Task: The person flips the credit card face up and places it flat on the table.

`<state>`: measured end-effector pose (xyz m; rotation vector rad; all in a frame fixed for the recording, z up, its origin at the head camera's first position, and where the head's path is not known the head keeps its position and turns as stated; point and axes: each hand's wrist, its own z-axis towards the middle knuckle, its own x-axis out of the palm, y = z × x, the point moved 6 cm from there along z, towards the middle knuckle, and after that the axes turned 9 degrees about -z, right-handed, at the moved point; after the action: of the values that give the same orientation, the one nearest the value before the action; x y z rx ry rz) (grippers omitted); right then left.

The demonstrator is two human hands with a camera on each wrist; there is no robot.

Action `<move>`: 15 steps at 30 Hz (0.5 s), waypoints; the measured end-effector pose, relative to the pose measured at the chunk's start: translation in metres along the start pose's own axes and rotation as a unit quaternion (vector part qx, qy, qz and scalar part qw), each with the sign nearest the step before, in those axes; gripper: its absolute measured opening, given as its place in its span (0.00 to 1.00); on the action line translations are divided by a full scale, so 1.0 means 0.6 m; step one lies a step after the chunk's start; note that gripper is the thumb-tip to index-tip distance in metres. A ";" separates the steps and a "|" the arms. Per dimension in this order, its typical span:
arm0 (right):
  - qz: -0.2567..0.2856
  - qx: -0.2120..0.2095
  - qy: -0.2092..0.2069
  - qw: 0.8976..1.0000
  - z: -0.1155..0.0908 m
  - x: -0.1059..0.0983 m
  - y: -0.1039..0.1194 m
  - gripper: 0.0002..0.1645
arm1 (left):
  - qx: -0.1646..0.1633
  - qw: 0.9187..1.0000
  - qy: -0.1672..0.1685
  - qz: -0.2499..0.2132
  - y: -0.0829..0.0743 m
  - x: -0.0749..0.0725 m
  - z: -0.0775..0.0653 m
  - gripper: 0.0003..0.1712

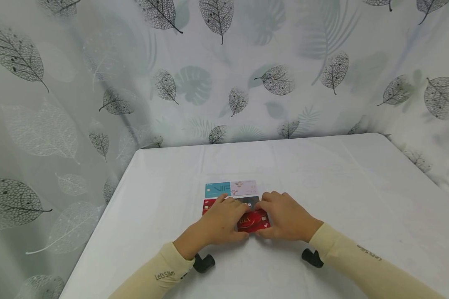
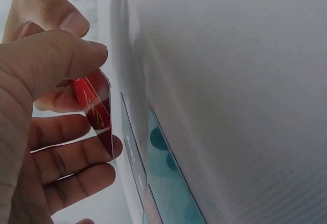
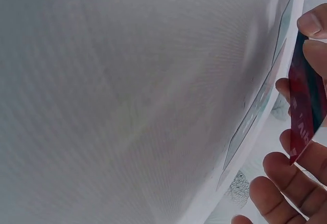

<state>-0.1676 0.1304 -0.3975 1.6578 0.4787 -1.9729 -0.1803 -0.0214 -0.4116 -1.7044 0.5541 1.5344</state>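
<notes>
A red VIP card (image 1: pixel 253 223) is held between both hands, raised off the white table. My left hand (image 1: pixel 220 220) grips its left end, thumb on the near edge and fingers at the far side; the left wrist view shows the card (image 2: pixel 94 101) tilted between thumb and fingers. My right hand (image 1: pixel 288 218) holds the other end, and the card (image 3: pixel 305 96) appears between its thumb and fingertips in the right wrist view. Behind the hands lie a dark grey card (image 1: pixel 251 201) and another red card (image 1: pixel 207 204), the latter mostly hidden by my left hand.
A teal VIP card (image 1: pixel 216 189) and a pink card (image 1: pixel 244 187) lie side by side in the row behind. All lie flat on a white-covered table (image 1: pixel 321 166). A leaf-patterned curtain (image 1: pixel 224 74) hangs at the back and sides.
</notes>
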 end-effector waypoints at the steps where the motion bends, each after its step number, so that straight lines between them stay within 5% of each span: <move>1: -0.004 0.000 0.002 1.000 0.000 0.000 0.000 0.31 | 0.002 1.000 0.000 0.005 -0.001 0.000 0.000 0.36; 15: -0.045 0.008 0.052 0.998 0.001 0.018 -0.001 0.31 | 0.008 1.000 0.008 0.020 -0.009 -0.003 -0.006 0.32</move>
<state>-0.1696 0.1288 -0.4083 1.7840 0.5882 -1.9647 -0.1744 -0.0210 -0.4083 -1.7047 0.6112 1.5413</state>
